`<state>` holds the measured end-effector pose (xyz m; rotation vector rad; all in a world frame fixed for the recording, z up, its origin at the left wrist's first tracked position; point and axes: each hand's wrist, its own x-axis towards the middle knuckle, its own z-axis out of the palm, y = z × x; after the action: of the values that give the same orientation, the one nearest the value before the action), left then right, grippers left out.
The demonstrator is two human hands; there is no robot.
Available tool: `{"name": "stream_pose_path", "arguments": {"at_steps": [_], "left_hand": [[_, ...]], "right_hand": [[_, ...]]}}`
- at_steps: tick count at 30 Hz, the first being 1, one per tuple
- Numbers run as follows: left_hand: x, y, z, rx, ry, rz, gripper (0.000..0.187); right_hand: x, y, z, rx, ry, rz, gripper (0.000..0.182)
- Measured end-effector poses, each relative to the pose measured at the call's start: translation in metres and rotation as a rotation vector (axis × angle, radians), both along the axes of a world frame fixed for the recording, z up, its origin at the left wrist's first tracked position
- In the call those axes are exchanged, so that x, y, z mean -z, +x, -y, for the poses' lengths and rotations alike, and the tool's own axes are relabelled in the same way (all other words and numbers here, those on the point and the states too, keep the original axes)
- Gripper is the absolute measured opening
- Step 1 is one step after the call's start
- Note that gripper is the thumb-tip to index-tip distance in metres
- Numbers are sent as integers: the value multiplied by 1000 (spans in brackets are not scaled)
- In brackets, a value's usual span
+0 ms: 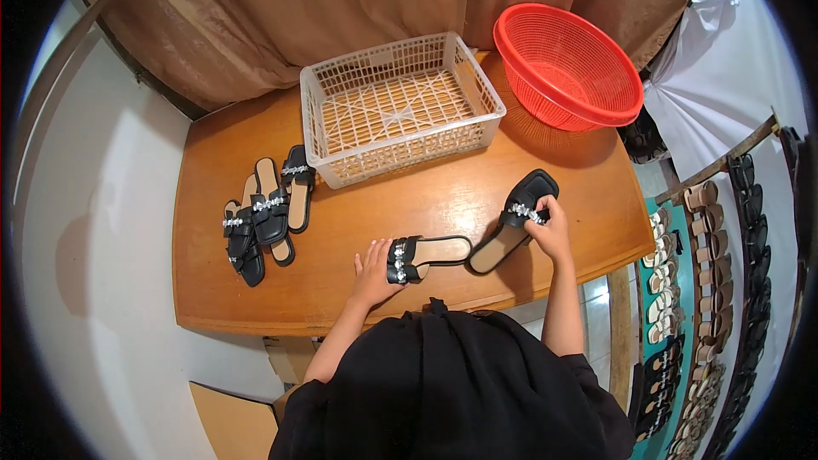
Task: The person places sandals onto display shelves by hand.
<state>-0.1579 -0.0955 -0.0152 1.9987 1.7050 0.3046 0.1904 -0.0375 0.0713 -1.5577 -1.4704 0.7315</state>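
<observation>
Black, with a beige footbed and a band of clear, glittering stones, one slide sandal point(430, 257) lies on the brown wooden table point(409, 211) near its front edge, its toe end pointing left; the left hand point(372, 277) is open beside that toe end, fingers spread, the thumb side touching the sandal. Just to the right sits a matching black jewelled sandal point(498, 247), set at a slant, its toe end pointing away to the right; the right hand point(550, 226) is closed on its strap, thumb and fingertips pinching near the stones; the heel ends of the two sandals lie close together, though whether they touch is hard to tell. Further left, a loose cluster of black sandals with similar stone-trimmed straps point(270, 204) rests on the tabletop, some overlapping; a whitish rectangular lattice crate point(409, 152) stands behind, near the cluster; a round red plastic mesh basket point(567, 68) is at the rear right; brown curtains point(366, 0) hang behind, and racks of footwear point(690, 281) line the right side.
</observation>
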Motion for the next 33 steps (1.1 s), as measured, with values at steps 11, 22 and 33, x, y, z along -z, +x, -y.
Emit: {"name": "stream_pose_path", "arguments": {"at_steps": [11, 22, 33], "left_hand": [[-9, -17, -15, 78, -141, 16, 108], [-8, -19, -15, 88, -78, 60, 104], [-6, -22, -11, 76, -48, 59, 98]], "right_hand": [[63, -46, 5, 344, -97, -324, 25], [84, -115, 26, 160, -273, -218, 33], [93, -124, 20, -5, -146, 56, 40]]}}
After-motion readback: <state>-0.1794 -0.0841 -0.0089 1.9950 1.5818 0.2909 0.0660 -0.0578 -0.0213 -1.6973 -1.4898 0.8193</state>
